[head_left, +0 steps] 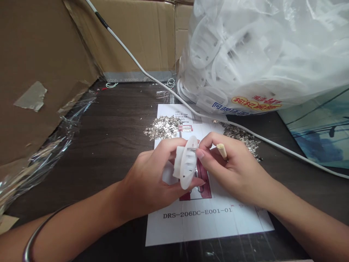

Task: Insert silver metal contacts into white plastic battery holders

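A white oval plastic part [188, 163] with a block on its back is tilted on edge above a printed sheet [191, 225]. My left hand [152, 174] grips it from the left, thumb below and fingers above. At its upper right edge, the thumb and index finger of my right hand [231, 163] are pinched together; anything tiny between them is too small to make out. A pale stick [221, 151] pokes out of the curled fingers of my right hand. Behind my hands lie two piles of small metal pieces, one left [165, 127] and one right [240, 136].
A large clear bag [245, 65] full of white plastic parts stands at the back right. A white cable [136, 63] runs diagonally over the dark table [114, 120]. Cardboard walls [136, 36] stand behind and left, with crumpled clear film [46, 156] at the left.
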The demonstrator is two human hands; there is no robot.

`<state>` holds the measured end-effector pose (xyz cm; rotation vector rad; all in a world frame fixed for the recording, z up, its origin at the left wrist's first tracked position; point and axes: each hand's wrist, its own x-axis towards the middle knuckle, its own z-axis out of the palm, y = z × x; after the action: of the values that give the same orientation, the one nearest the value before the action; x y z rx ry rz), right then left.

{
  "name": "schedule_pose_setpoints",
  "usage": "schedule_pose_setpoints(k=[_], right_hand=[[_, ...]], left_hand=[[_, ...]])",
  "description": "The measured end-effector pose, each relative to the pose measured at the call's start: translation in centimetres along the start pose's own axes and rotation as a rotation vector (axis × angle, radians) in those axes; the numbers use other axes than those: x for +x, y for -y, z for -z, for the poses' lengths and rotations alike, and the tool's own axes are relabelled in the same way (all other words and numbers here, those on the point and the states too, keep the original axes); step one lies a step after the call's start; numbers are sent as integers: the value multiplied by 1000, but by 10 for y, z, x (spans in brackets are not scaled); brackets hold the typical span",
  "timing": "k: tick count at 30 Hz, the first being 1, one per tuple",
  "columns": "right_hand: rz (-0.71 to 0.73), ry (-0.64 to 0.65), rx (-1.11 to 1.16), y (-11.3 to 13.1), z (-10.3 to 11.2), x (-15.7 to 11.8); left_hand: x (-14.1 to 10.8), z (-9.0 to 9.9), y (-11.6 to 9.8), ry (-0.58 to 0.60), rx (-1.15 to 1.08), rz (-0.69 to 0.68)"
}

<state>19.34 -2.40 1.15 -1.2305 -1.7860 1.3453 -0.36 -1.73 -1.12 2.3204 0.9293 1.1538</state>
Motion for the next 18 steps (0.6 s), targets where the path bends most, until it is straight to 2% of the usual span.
schedule_pose_setpoints(k=[7, 18], right_hand=[[-37, 38, 113, 3, 1, 0], [-61, 113, 267, 3, 4, 1]], left_hand=[[2, 2, -4, 29, -112, -18], [5, 3, -4, -3, -198, -101]])
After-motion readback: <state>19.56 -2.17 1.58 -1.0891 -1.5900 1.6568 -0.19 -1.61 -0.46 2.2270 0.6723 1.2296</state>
